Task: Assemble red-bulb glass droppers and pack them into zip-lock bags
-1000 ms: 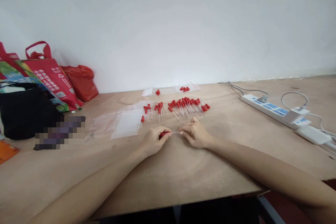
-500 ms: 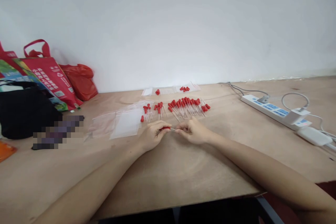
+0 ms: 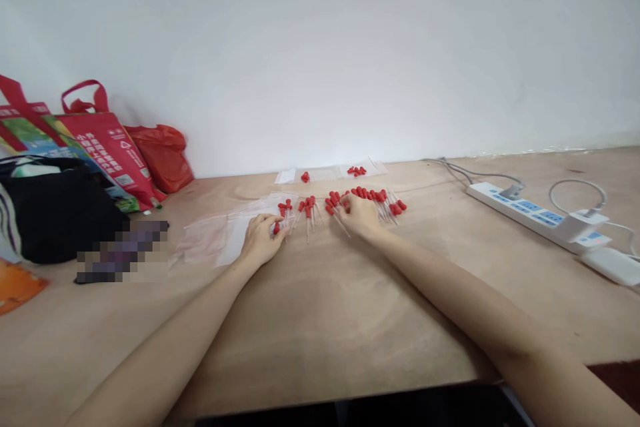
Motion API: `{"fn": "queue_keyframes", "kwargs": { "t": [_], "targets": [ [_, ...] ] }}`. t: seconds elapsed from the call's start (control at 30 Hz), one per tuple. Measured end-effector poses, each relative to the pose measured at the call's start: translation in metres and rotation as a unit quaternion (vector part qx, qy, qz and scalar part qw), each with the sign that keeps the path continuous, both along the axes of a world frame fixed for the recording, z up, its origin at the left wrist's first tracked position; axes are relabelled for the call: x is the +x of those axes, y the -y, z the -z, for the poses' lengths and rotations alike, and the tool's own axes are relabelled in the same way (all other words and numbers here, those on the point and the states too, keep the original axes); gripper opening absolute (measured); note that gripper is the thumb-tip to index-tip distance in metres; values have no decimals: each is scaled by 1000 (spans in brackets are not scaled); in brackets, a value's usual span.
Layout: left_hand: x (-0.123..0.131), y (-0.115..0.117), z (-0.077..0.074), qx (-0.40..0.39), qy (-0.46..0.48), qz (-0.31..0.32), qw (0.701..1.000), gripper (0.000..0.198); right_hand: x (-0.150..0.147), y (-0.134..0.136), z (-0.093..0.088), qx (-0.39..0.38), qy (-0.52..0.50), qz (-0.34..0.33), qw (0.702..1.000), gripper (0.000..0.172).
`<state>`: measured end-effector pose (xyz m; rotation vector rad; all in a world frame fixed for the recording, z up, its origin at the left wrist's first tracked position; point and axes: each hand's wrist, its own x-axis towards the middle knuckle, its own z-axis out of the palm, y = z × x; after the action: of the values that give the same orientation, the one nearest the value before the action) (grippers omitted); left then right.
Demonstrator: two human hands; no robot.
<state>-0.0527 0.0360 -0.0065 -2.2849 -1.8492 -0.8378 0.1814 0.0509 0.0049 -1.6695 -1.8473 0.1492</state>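
— Where are the hands?
— The left hand (image 3: 261, 240) curls about a red bulb (image 3: 277, 228), thumb and fingers to either side; whether it grips cannot be told. The right hand (image 3: 361, 215) reaches into the row of red-bulbed droppers (image 3: 381, 196), fingertips partly hidden, hold likewise unclear.
— And between them?
— A smaller dropper cluster (image 3: 309, 207), on the tabletop (image 3: 320, 327).

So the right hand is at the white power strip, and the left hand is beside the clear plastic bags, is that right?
Not quite: the head view shows the right hand at the larger group of red-topped droppers; the white power strip lies apart, farther right. The left hand is beside the clear plastic bags.
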Motion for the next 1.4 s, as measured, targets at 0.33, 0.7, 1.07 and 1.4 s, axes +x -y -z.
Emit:
{"fn": "queue_keyframes", "kwargs": {
  "t": [0.33,0.7,1.07,1.4],
  "targets": [
    [-4,-8,4,-19,-17,-9,1000,27,-41,-14,10,-22,143,-19,989,23],
    [3,-4,0,-58,46,-77,994,33,-56,-23,4,-88,126,24,988,26],
    [9,5,1,16,122,12,992,21,-53,-12,-1,-61,140,36,988,26],
    [49,38,-5,-15,110,228,967,18,49,63,32,108,51,-254,960,25]
  ]
}}
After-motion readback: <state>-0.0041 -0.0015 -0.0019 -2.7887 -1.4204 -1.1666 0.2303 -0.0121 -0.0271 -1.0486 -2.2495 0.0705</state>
